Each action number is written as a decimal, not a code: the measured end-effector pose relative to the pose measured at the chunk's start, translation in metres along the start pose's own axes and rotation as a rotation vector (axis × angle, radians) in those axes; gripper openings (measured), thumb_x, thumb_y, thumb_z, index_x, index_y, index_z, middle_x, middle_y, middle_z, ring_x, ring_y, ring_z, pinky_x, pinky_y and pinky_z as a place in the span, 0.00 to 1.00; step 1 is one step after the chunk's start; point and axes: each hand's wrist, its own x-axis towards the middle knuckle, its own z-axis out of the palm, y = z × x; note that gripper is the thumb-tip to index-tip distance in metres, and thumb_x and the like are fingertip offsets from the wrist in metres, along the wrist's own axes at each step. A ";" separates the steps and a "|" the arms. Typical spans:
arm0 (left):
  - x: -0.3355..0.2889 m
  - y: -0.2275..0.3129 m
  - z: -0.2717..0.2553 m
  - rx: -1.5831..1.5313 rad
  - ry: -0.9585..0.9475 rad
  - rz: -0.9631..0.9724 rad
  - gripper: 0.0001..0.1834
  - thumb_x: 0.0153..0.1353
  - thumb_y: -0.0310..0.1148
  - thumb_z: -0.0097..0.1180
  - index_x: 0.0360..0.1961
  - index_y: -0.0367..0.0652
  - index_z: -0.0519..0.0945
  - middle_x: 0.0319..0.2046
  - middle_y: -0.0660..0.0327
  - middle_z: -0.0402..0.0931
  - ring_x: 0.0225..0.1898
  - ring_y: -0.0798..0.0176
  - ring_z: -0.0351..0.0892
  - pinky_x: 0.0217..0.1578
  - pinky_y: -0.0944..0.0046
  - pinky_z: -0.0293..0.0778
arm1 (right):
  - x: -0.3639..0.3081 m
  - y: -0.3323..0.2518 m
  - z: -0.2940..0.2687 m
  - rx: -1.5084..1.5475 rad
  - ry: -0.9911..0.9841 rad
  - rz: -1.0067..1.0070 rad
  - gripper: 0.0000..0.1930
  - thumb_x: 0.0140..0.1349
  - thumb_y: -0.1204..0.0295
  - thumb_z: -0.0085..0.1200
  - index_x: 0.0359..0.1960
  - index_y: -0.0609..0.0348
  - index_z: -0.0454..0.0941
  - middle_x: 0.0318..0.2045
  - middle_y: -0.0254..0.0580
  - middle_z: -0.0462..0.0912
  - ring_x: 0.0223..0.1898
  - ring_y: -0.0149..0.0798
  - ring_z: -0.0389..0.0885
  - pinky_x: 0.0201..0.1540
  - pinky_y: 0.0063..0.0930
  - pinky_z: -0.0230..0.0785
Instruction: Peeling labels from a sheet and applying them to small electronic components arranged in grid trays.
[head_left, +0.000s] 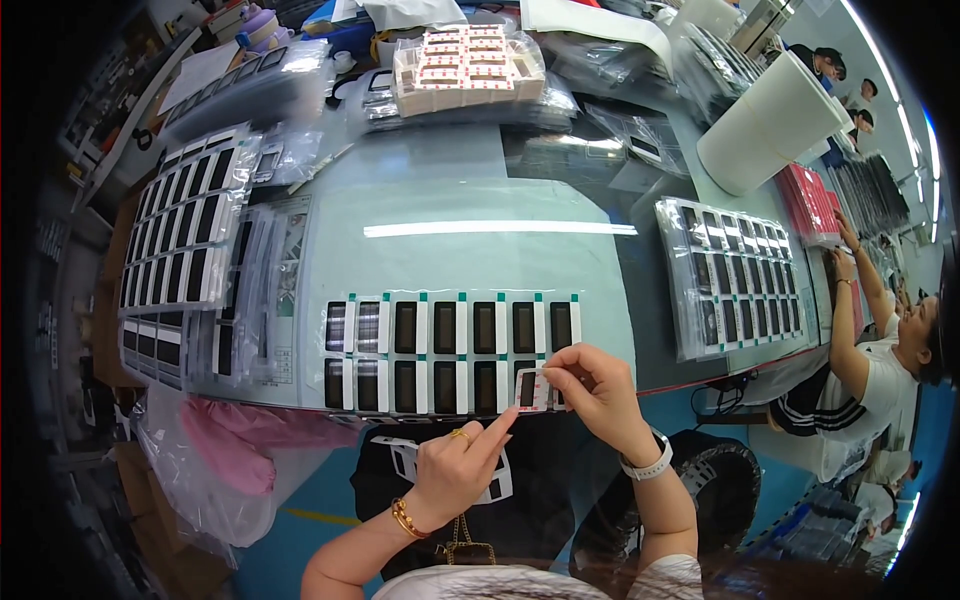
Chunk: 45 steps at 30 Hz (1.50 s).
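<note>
The right hand (pixel 600 392) partly hides the panel sheet (pixel 444 328) at lower right.

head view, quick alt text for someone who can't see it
A person's right hand holds a small white-framed piece over a sheet of dark rectangular panels on a table, the left hand's index finger close to its lower edge. Stacks of similar sheets lie to either side.

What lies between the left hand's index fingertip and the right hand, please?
In the head view, a white, red-marked card with a dark window lies there; the right hand pinches its right side, the left hand points at its lower left corner.
</note>
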 end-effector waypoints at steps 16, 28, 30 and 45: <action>-0.001 -0.001 0.000 0.029 -0.038 0.001 0.26 0.60 0.21 0.61 0.60 0.50 0.84 0.18 0.63 0.66 0.16 0.62 0.71 0.19 0.62 0.68 | -0.002 -0.006 -0.001 -0.133 -0.003 -0.106 0.03 0.66 0.79 0.62 0.38 0.65 0.81 0.27 0.34 0.82 0.22 0.22 0.77 0.24 0.17 0.67; 0.002 -0.003 0.002 0.046 0.007 0.033 0.24 0.58 0.22 0.63 0.57 0.49 0.84 0.19 0.64 0.66 0.16 0.64 0.73 0.18 0.65 0.70 | 0.008 -0.006 0.000 -0.405 0.082 -0.309 0.08 0.55 0.83 0.67 0.35 0.62 0.82 0.39 0.41 0.80 0.40 0.42 0.79 0.37 0.31 0.74; 0.003 -0.004 0.002 0.043 0.004 0.029 0.24 0.58 0.23 0.62 0.57 0.49 0.84 0.19 0.64 0.67 0.16 0.64 0.73 0.18 0.65 0.70 | 0.010 -0.004 0.001 -0.415 0.088 -0.315 0.08 0.55 0.82 0.67 0.35 0.62 0.82 0.39 0.41 0.80 0.40 0.42 0.79 0.37 0.31 0.74; 0.002 0.006 -0.006 0.020 -0.040 -0.041 0.22 0.60 0.23 0.61 0.56 0.49 0.85 0.18 0.64 0.70 0.18 0.60 0.76 0.20 0.61 0.71 | 0.005 -0.017 0.002 -0.851 0.153 -0.430 0.16 0.55 0.79 0.64 0.47 0.55 0.84 0.42 0.41 0.78 0.37 0.45 0.77 0.39 0.37 0.71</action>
